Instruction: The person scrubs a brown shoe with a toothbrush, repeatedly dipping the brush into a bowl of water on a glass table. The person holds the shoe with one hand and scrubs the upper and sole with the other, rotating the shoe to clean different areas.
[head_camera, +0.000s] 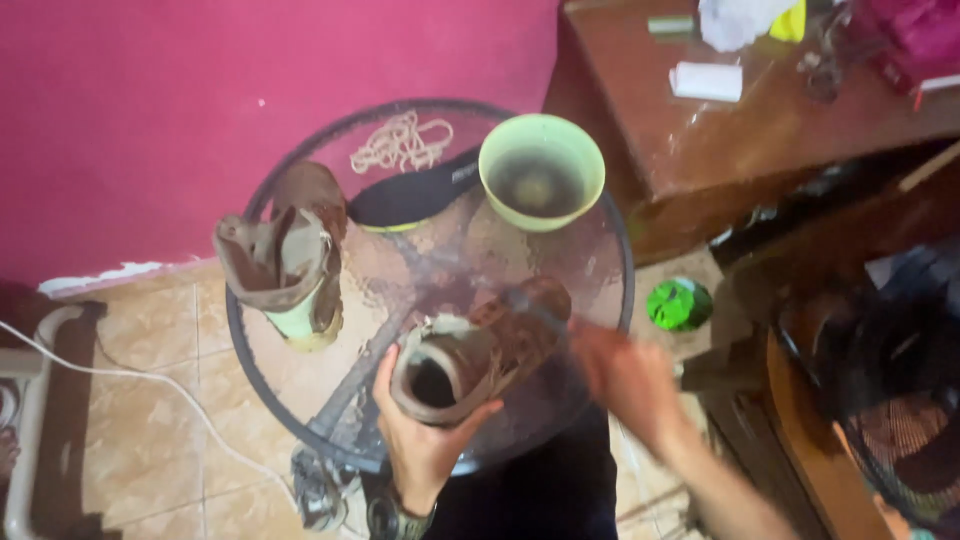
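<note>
Shoe (480, 355), brown and worn, sits w/ its heel opening toward the bottom of the frame, at lower centre on a round glass table (590, 250). Left hand (420, 440) cups the heel end from below, fingers wrapped round the collar, thumb on the right side of it — a firm grasp on the shoe. Watch on that wrist, at the bottom edge. Right hand (625, 375) is just right of the shoe's toe end, heavily blurred; can't tell if it's clenched or loose, or whether it touches the shoe. Something thin and blurred runs from it across the toe, can't make out what.

Second shoe (290, 260), same brown w/ pale green sole, stands at left of the table, tongue flopped open, well apart from both hands. Black insole (415, 190) w/ green edge lies at upper centre of the glass, touching or just beside a light green bowl (542, 170) at upper right of the table; bowl's inside looks dark and murky. Tangle of beige laces (402, 142) lies at the top of the table, above the insole.

Pink wall fills upper left. Wooden desk (760, 130) at upper right, cluttered w/ paper and small items. Green crumpled object (679, 304) on the tiled floor, right of the table. White cable (150, 385) crosses the floor at lower left.
</note>
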